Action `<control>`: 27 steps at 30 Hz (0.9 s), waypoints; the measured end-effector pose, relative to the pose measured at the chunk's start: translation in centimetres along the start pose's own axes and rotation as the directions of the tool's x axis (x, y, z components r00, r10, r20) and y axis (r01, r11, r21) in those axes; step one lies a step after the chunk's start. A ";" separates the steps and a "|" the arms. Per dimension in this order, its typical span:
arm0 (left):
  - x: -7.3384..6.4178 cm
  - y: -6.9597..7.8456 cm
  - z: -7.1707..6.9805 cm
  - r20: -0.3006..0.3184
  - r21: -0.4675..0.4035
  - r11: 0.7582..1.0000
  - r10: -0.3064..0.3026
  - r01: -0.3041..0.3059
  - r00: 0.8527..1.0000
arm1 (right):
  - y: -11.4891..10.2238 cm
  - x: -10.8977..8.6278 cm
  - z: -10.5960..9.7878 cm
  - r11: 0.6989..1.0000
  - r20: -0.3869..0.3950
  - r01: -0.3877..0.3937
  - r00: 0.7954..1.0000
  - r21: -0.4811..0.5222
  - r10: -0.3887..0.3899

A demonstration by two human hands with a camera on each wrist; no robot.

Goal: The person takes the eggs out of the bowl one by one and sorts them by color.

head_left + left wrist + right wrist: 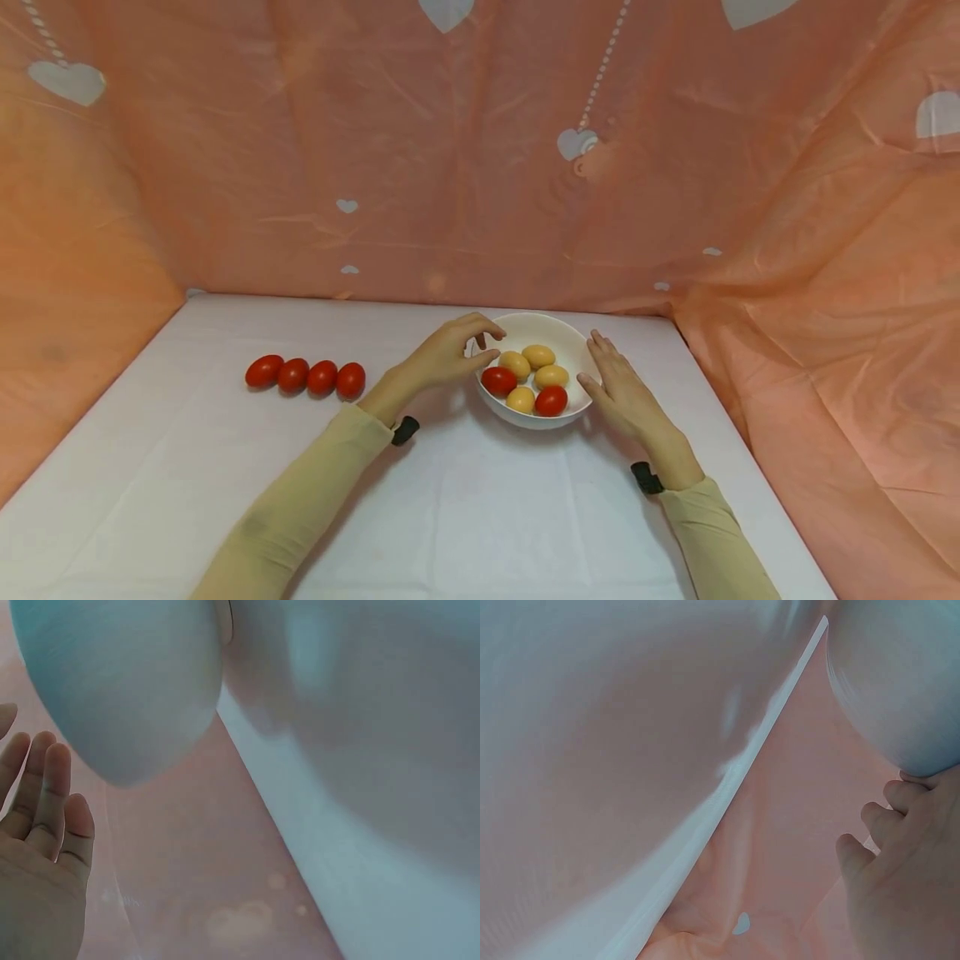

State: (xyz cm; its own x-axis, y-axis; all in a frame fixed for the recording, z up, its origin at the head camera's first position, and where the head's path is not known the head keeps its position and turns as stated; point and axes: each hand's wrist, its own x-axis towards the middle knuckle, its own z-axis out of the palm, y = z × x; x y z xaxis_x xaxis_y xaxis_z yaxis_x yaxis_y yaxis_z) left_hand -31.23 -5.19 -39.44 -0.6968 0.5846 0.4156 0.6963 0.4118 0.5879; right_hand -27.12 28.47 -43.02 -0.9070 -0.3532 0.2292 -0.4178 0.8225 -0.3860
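Observation:
A white bowl (536,421) stands on the table towards the back, right of the middle. Inside it lie several yellow egg-shaped pieces (551,377) and two red ones (551,401). At the bowl's left rim is my left hand (452,350), fingers bent loosely and thumb tip over the edge. The left wrist view shows these fingers (56,795) spread beside the bowl wall (135,690), holding nothing. My right hand (626,396) lies along the right side with straight fingers and the thumb at the rim. In the right wrist view its fingertips meet the bowl's outside (900,690).
Several red egg-shaped pieces (322,378) lie in a row on the left of the white-covered table (495,517). An orange-pink curtain (457,225) with pale hearts hangs behind and along both sides. Each wrist wears a black band (406,431).

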 end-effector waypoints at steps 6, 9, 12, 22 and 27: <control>2.1 0.9 0.5 0.153 0.101 0.995 -0.040 0.025 0.987 | -0.1 0.1 0.0 1.000 -0.009 0.008 1.000 -0.012 -0.009; 3.1 1.1 0.6 0.255 0.156 0.988 -0.060 0.020 0.965 | -0.1 0.1 0.1 1.000 -0.013 0.011 1.000 -0.014 -0.011; 4.0 1.2 0.7 0.349 0.208 0.978 -0.079 0.006 0.934 | -0.1 0.0 0.0 1.000 -0.008 0.005 1.000 -0.007 -0.005; 5.3 1.5 1.5 0.553 0.293 0.956 -0.153 -0.019 0.819 | -0.2 0.0 -0.1 1.000 0.006 -0.007 1.000 -0.005 0.007; 5.5 1.7 1.6 0.571 0.316 0.949 -0.175 -0.018 0.802 | -0.2 0.0 -0.2 1.000 0.017 -0.017 1.000 -0.004 0.017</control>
State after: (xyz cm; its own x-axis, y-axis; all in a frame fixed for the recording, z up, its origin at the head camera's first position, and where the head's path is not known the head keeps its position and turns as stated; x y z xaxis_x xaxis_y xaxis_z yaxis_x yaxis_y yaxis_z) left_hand -33.55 -0.14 -37.31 -0.5822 0.7960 -0.1658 0.7276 0.6010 0.3306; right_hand -27.01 28.36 -42.75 -0.9149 -0.3464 0.2071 -0.4018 0.8301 -0.3867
